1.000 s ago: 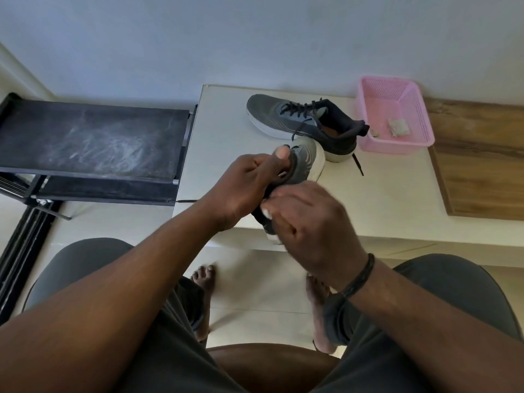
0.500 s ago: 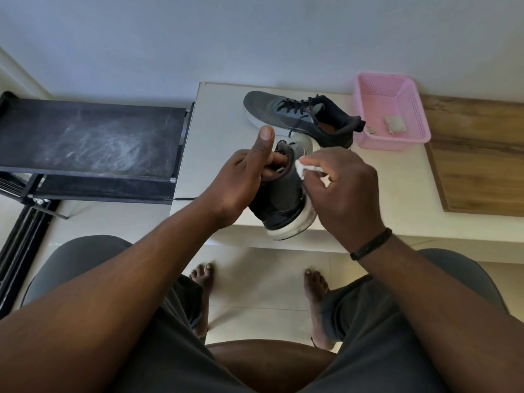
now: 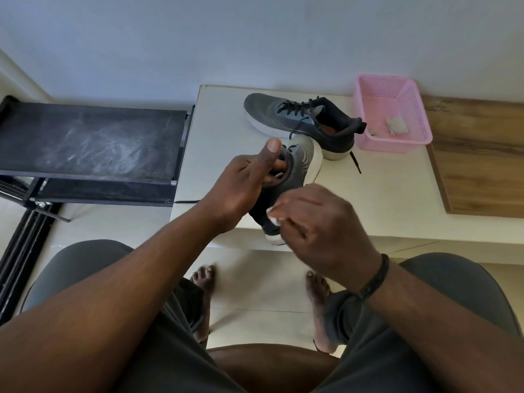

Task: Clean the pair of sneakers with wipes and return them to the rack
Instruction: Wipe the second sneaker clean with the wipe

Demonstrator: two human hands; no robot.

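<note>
Above the table edge, left hand [image 3: 241, 185] grips the sneaker [image 3: 295, 177]; right hand [image 3: 320, 222] pinches a wipe [image 3: 273, 218] against it.

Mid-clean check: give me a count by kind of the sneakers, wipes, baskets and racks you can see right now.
Sneakers: 2, one on the table, one held by the left hand
Wipes: 2, one in the right hand, one used in the basket
Baskets: 1
Racks: 1
Total: 6
</note>
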